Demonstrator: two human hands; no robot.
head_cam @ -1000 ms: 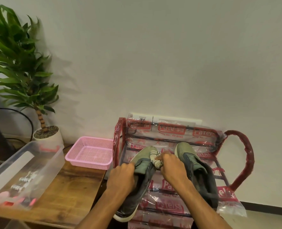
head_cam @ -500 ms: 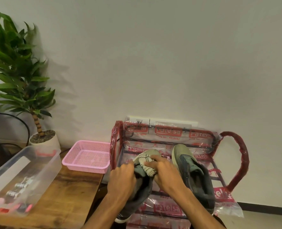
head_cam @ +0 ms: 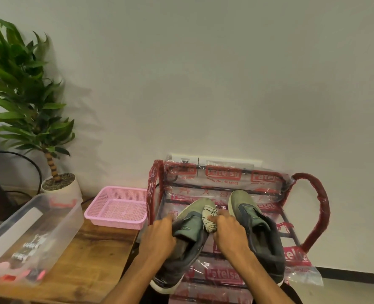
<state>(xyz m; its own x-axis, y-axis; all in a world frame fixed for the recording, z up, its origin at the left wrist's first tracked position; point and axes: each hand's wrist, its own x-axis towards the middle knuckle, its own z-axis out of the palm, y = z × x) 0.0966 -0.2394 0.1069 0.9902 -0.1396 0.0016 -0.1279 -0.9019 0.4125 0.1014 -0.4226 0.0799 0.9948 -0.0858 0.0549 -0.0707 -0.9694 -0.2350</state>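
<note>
Two grey-green shoes lie on a red rack (head_cam: 317, 207) wrapped in printed plastic. My left hand (head_cam: 157, 240) grips the collar of the left shoe (head_cam: 188, 218), which is tilted toward me. My right hand (head_cam: 227, 231) pinches a white patterned cloth (head_cam: 209, 213) against that shoe's tongue. The right shoe (head_cam: 256, 229) sits beside my right wrist, untouched, toe toward the wall.
A pink mesh basket (head_cam: 118, 207) stands on the wooden table (head_cam: 93, 260) left of the rack. A clear plastic box (head_cam: 28, 235) with small items sits nearer me, a potted plant (head_cam: 28, 106) behind it. The wall is close behind.
The camera has tipped and moved a little. My right hand has shifted the cloth slightly along the left shoe's top; my left hand keeps its grip on the shoe.
</note>
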